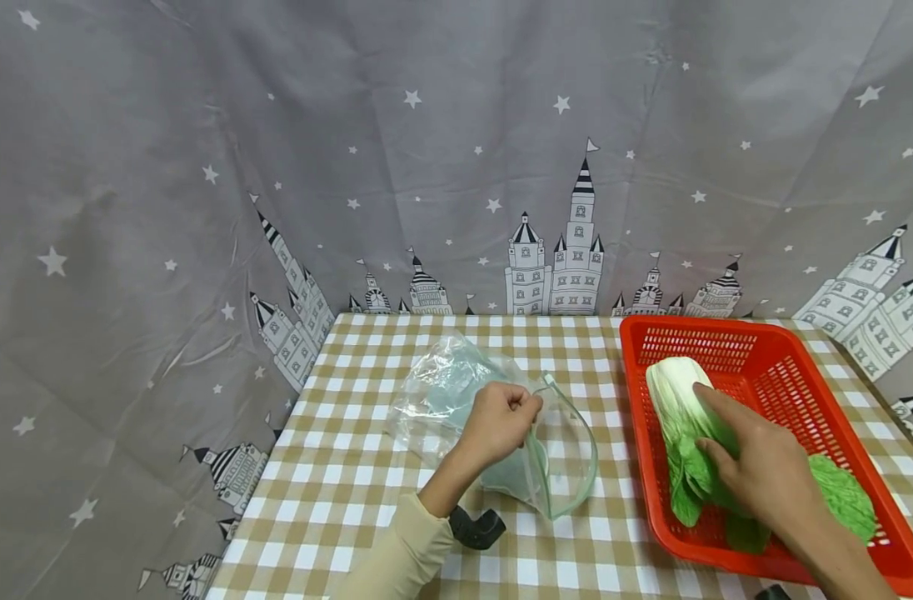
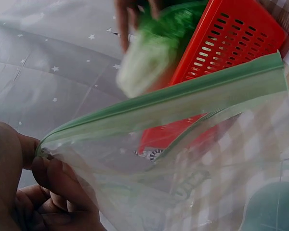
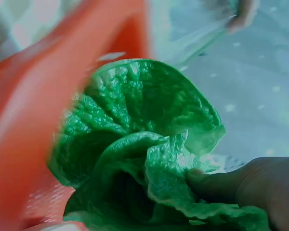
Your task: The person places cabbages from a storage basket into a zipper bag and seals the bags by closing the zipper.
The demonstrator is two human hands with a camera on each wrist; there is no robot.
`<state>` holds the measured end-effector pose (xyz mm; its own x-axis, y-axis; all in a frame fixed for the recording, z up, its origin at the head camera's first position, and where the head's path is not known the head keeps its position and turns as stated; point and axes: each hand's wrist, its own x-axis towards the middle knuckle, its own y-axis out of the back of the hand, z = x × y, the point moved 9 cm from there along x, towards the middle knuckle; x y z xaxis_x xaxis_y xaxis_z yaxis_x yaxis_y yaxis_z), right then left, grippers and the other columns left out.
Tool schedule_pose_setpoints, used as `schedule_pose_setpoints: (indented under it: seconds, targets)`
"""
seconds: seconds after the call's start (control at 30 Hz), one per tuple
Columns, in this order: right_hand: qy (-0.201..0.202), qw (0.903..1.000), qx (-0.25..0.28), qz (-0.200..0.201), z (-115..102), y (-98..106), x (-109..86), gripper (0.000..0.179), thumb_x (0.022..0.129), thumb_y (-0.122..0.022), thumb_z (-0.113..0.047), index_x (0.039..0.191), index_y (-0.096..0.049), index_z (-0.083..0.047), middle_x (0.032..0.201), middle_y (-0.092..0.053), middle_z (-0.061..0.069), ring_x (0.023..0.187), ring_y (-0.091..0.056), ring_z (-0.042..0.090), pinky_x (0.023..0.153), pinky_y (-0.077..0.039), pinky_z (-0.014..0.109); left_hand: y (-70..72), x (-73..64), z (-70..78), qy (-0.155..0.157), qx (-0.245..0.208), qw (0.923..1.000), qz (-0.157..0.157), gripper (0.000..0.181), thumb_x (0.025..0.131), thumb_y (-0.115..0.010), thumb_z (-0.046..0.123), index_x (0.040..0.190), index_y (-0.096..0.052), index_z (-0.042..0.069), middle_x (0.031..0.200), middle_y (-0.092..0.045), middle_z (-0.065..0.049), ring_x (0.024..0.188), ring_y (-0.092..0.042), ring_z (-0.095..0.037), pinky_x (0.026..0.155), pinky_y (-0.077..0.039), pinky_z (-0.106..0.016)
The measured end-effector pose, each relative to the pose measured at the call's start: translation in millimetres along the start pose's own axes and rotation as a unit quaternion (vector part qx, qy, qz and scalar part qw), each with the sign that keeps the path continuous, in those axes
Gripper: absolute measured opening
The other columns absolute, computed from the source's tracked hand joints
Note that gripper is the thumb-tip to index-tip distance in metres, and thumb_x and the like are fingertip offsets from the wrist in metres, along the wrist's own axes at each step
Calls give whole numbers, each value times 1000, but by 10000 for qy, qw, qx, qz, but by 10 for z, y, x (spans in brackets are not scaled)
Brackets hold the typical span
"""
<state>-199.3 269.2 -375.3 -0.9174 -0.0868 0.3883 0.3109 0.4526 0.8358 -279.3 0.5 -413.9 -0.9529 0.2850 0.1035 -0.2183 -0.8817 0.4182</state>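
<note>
My left hand (image 1: 497, 423) pinches the green-edged rim of a clear zip bag (image 1: 557, 467), whose mouth gapes toward the right. In the left wrist view the thumb and fingertips hold one end of the green zip strip (image 2: 173, 94). My right hand (image 1: 764, 462) grips a napa cabbage (image 1: 681, 400), white at its base and green at the leaves, over the red basket (image 1: 636, 467). Up close in the right wrist view, the thumb presses on the crinkled leaves (image 3: 149, 106); the other fingers are hidden there.
Another green leafy vegetable (image 1: 842, 496) lies in the basket at the right. A black curved object (image 1: 477, 530) shows beside the left wrist. Brown-and-white checked cloth (image 1: 336, 467) covers the table. A grey curtain (image 1: 456, 150) with castles and stars hangs behind it.
</note>
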Motion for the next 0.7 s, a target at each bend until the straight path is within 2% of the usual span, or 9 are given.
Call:
schedule_pose_setpoints:
  seconds: [0.13,0.33,0.4,0.53,0.63,0.7]
  targets:
    - [352,9991,222,109,-323,109,-9,77,69,-85,0,139,-54,-11,123,-61,27,93,-64,49,72,-49,63,11,16,-1,-26,-33,10000,59,33,91,-55,12,59,-58,5,43,-48,4,36,-51,-12,40,-39,-23]
    - [1322,9906,318,164,-920,131,-102,74,68,-84,0,136,-58,-12,131,-60,19,100,-64,40,77,-52,55,14,23,14,-101,-111,9999,80,33,93,-54,13,61,-58,3,44,-47,4,37,-51,-12,39,-39,-23]
    - [1560,9873,288,57,-1072,110,-120,72,69,-84,-3,136,-58,-12,132,-59,17,101,-64,38,78,-53,53,26,20,31,-140,-123,9998,102,33,93,-54,14,62,-58,3,44,-47,4,37,-51,-12,39,-38,-23]
    - [1624,9844,410,-545,-1240,-61,-125,66,72,-84,-6,134,-60,-8,128,-62,14,106,-64,33,83,-53,49,73,1,88,-285,-250,9991,172,35,94,-55,14,61,-56,4,44,-45,4,36,-49,-11,38,-38,-23]
    - [1370,9844,515,-975,-1265,-268,-104,61,74,-84,-5,131,-62,-7,124,-65,14,108,-64,32,86,-52,48,84,-30,141,-413,-365,9984,105,36,95,-55,13,60,-53,6,45,-44,4,36,-48,-11,37,-37,-23]
    - [1199,9855,546,-1069,-1262,-394,-74,59,75,-83,-6,130,-62,-6,123,-65,15,108,-64,33,88,-51,49,71,-62,170,-475,-375,9982,7,37,96,-55,12,59,-52,7,45,-44,4,37,-47,-9,38,-36,-22]
